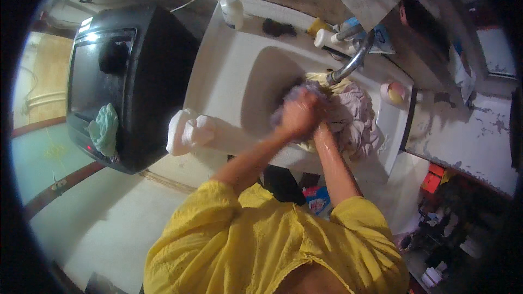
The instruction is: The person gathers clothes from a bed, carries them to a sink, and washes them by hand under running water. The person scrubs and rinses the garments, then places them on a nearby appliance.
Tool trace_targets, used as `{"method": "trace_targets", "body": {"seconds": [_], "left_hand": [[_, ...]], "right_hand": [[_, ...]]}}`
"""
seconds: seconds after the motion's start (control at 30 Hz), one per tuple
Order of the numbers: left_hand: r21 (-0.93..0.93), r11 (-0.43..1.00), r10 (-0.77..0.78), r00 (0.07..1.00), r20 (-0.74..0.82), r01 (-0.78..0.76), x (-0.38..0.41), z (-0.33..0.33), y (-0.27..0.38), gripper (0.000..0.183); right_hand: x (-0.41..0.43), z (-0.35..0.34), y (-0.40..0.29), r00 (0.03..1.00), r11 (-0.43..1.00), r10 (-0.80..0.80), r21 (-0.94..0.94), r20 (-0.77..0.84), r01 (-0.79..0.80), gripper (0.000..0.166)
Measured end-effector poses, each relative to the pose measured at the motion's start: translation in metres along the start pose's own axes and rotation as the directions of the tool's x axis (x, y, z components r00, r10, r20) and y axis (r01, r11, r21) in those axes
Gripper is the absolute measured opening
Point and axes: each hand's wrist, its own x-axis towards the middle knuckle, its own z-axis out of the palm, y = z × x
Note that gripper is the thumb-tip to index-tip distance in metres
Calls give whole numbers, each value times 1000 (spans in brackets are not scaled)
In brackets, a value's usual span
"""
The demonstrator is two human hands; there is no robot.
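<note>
Over the white sink (pixel 222 73), my left hand (pixel 297 115) and my right hand (pixel 320 108) are pressed together around a wet purplish cloth (pixel 304 90). The left hand is blurred and covers part of the right, so the finger positions are partly hidden. Beside and under the hands lies a heap of pale pink laundry (pixel 355 118) in the basin, with a yellowish cloth (pixel 316 78) at its far side. The curved metal faucet (pixel 351 67) reaches over that heap, close beyond my hands.
A black top-loading washing machine (pixel 163 61) stands at left, with a green cloth (pixel 104 130) on it. White cloth (pixel 190 128) hangs over the sink's left corner. A white bottle (pixel 232 12), a dark brush (pixel 278 27) and a pink soap dish (pixel 393 92) rest on the rim.
</note>
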Motion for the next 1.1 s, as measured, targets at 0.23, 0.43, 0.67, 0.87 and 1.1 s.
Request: {"method": "trace_targets", "body": {"seconds": [0.23,0.43,0.67,0.87,1.1], "left_hand": [[481,859,246,965,-88,-175,21,-56,-70,30],[617,741,264,960,94,-264,2,3,-111,49],[683,706,88,980,176,-186,33,46,-131,52],[301,951,34,993,114,-67,17,7,-107,43],[-640,643,-447,885,131,420,36,-13,-78,29]], "right_hand": [[-2,6,-25,869,597,-482,-682,115,422,34],[20,32,7,984,-436,-146,-899,107,33,46],[64,25,18,981,-404,-92,-907,169,118,38],[73,12,-12,989,-3,-44,-990,142,142,37],[-9,-6,-50,987,986,158,-55,-22,-159,61]]}}
